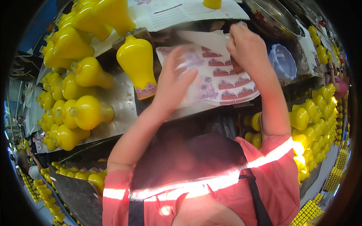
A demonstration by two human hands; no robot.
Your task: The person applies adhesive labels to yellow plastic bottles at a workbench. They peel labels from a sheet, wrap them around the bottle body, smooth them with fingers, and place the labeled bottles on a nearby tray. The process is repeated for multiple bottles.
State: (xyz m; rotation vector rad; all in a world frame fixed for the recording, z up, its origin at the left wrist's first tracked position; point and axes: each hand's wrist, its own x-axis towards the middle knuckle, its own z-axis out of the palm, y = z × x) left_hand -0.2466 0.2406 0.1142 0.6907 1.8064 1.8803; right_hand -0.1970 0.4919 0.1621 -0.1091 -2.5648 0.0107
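In the middle of the bench lie printed decal sheets [226, 83] with rows of reddish-brown border shapes and purple tree motifs. My left hand [174, 81] hovers over their left side, fingers spread and slightly blurred, holding nothing I can see. At the upper right of the sheets my right hand [246, 47] is closed, with a bit of white showing at its fingertips. A thin white paper sheet [205, 38], lifted and blurred, runs up to this hand. Left of my left hand lies a glossy yellow vase [136, 60], its wide base carrying a purple and brown patterned band.
Many yellow vases [88, 113] crowd the bench at left; more fill racks [313, 124] at right. A pale blue plastic basket [283, 62] stands right of my right hand, below a large metal basin [273, 17]. Another yellow piece [212, 3] stands on paper at the back.
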